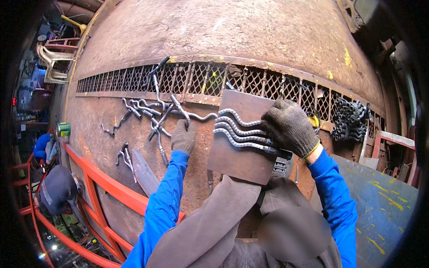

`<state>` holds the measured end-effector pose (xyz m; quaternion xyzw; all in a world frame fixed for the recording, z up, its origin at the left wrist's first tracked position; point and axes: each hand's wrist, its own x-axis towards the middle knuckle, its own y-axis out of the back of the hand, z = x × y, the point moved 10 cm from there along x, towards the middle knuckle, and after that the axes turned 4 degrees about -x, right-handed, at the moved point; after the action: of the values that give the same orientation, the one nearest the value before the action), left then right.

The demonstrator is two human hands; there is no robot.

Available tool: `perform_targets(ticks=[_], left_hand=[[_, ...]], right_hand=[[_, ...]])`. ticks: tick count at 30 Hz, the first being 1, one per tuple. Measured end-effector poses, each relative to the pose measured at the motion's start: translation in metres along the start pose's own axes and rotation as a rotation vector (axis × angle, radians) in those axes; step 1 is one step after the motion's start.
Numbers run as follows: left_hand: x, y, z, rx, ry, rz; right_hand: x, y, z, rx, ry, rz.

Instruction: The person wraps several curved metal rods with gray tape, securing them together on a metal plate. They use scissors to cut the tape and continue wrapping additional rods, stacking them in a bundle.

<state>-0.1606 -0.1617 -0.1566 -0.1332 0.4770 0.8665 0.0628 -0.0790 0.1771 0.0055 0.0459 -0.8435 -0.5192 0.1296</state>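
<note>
My left hand, in a dark knit glove, is closed around the lower end of a bent metal rod at the edge of a loose pile. More wavy rods lie scattered to its left and beyond it. Several ribbed, wavy rods rest side by side on a flat brown plate over my lap. My right hand, also gloved, is curled over their right ends, holding them against the plate. Its fingertips are partly hidden.
A mesh grating crosses the rusty metal surface ahead. Stacked dark rods stand at the right. An orange-red rail runs along my left, with a person in a dark cap beyond it. A green can sits near the rail.
</note>
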Motion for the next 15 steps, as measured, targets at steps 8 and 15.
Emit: perform_targets(ticks=[8,15], left_hand=[[-0.025,0.029,0.021,-0.799,0.183,0.026],[-0.056,0.076,0.079,-0.706,-0.052,0.152]], right_hand=[[0.007,-0.009,0.0,0.108,0.035,-0.065],[0.006,-0.007,0.002,0.118,0.024,-0.096]])
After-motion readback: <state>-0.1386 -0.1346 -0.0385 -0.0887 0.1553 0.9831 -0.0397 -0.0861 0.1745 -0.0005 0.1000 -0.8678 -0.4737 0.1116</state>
